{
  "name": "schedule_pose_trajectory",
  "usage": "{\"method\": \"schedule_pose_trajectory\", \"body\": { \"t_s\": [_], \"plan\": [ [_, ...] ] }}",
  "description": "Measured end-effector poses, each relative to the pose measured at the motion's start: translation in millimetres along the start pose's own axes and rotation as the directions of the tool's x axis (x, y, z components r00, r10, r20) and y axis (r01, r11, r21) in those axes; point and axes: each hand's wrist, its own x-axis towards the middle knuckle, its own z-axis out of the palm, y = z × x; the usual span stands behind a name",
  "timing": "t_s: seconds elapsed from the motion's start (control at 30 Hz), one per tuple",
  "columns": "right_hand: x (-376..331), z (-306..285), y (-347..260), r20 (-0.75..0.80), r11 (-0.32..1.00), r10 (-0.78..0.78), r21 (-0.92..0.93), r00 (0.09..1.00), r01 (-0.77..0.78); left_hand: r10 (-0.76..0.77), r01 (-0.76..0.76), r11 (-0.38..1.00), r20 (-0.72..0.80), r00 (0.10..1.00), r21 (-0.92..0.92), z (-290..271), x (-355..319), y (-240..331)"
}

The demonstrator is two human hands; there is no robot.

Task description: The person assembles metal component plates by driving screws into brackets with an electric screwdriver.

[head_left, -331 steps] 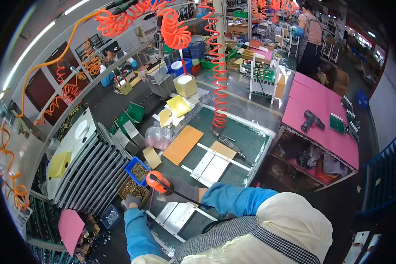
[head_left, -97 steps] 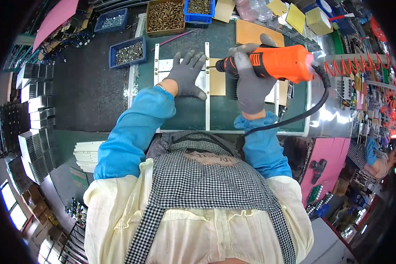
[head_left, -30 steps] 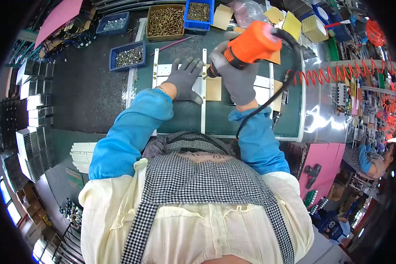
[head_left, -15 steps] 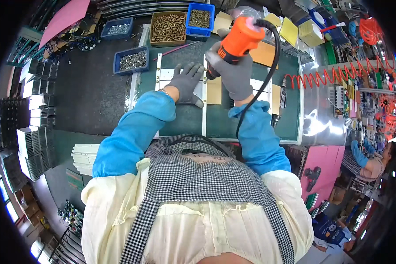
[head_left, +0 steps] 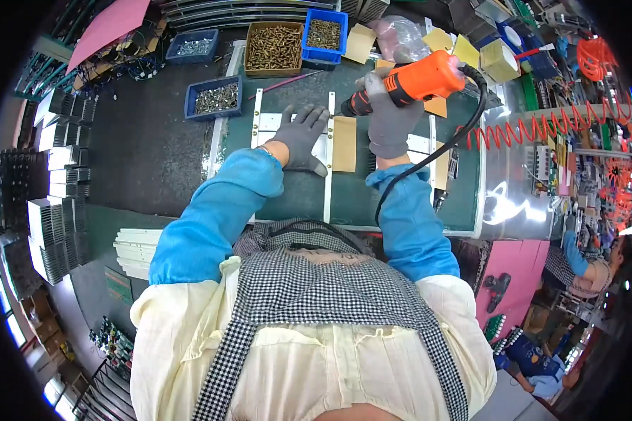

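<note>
My left hand [head_left: 300,142], in a grey glove, lies flat with fingers spread over a white plate [head_left: 270,121] and reaches to a long white metal strip [head_left: 328,191]. Brass-coloured screw heads show along the strip. A second white strip [head_left: 258,105] lies left of the hand. My right hand [head_left: 392,125], also gloved, is closed around an orange and black electric screwdriver [head_left: 428,76]. Its black nose points left, beside the top of the nearer strip; the bit's tip is too small to make out. A brown cardboard piece [head_left: 344,144] lies between my hands.
At the back stand a carton of brass-coloured screws [head_left: 274,48], a blue bin [head_left: 324,34] and a blue tray of small metal parts [head_left: 215,98]. The tool's black cord [head_left: 439,160] arcs over my right forearm. A red coiled hose [head_left: 541,125] hangs at right.
My right hand has swung the screwdriver's rear end right and nearer, so the tool lies flatter; its nose has shifted slightly right. My left hand stays flat on the plate.
</note>
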Motion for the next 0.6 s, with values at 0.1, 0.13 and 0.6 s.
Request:
{"method": "schedule_pose_trajectory", "body": {
  "t_s": [0.1,0.13,0.6],
  "plan": [
    [0.3,2.6,1.4,-0.014,0.999,-0.039,0.007,0.999,0.039,-0.007,0.007,1.000,0.006,1.000,-0.009,-0.8,0.4,0.8],
    [0.2,3.0,1.0,-0.015,0.999,-0.030,0.016,0.999,0.030,-0.011,0.011,1.000,0.010,1.000,-0.015,-1.1,0.2,1.0],
    [10.5,5.0,-17.5,0.220,0.996,0.078,-0.050,0.973,-0.068,-0.010,0.010,1.000,0.022,1.000,0.010,-2.9,0.2,1.1]
  ]
}}
